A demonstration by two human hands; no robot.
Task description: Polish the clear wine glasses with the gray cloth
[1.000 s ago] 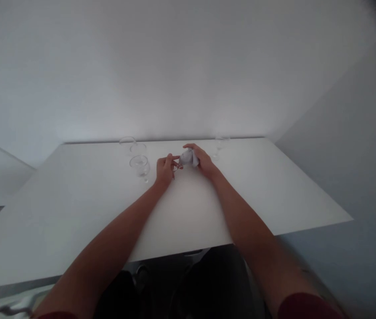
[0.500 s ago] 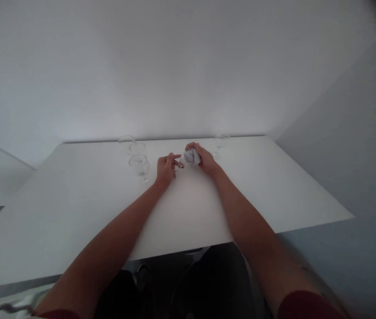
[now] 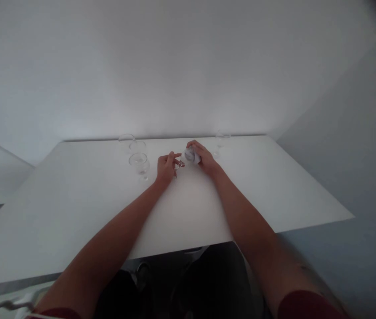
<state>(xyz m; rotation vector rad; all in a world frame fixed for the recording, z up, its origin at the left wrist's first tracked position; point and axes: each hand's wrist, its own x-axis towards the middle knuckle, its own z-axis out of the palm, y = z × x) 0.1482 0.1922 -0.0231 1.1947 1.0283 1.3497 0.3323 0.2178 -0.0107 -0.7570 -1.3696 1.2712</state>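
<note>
Both my hands meet over the far middle of a white table [image 3: 75, 208]. My left hand [image 3: 166, 168] is closed in a pinch on the stem and foot of a small clear glass [image 3: 179, 164] that lies tipped toward the right, with the index finger stretched out along it. My right hand [image 3: 205, 160] is closed round a crumpled pale cloth [image 3: 191, 155], which wraps the bowl of that glass. The bowl itself is hidden inside the cloth.
Left of my hands stand three clear stemmed glasses: the nearest glass [image 3: 139, 163], and behind it a second glass [image 3: 138, 145] and a third glass [image 3: 126, 140]. One more clear glass [image 3: 221, 141] stands just right of my right hand. A white wall rises behind the table.
My right hand has turned and bunched the cloth tighter on the glass bowl, shifting slightly away from me. My left hand has kept its pinch in nearly the same place.
</note>
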